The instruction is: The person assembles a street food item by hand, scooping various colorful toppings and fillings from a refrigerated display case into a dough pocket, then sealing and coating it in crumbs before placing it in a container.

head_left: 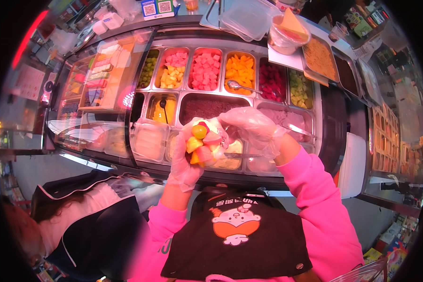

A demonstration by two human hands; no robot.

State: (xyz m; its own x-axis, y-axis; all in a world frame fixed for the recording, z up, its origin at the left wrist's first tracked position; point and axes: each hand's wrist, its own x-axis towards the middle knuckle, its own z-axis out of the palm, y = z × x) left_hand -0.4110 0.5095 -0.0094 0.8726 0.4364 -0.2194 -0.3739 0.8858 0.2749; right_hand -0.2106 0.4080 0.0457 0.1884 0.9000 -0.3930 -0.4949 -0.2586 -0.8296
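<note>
Fruit cup [201, 143] is gripped by the gloved left hand [185, 162]; its top is covered by the curled right hand [254, 129], above the topping trays [242, 70].

Gloved left hand [185, 160] hides the cup beneath the fruit pieces [201, 141]; right hand [254, 129] covers a tray behind it.

Clear-gloved, pink-sleeved left hand [185, 162] and right hand [254, 129] frame a heap of fruit [201, 143] in yellow, orange and pale pink topped by a yellow-green grape, while beyond them steel pans [221, 70] show green, pink, orange, deep red and brown fillings.
</note>
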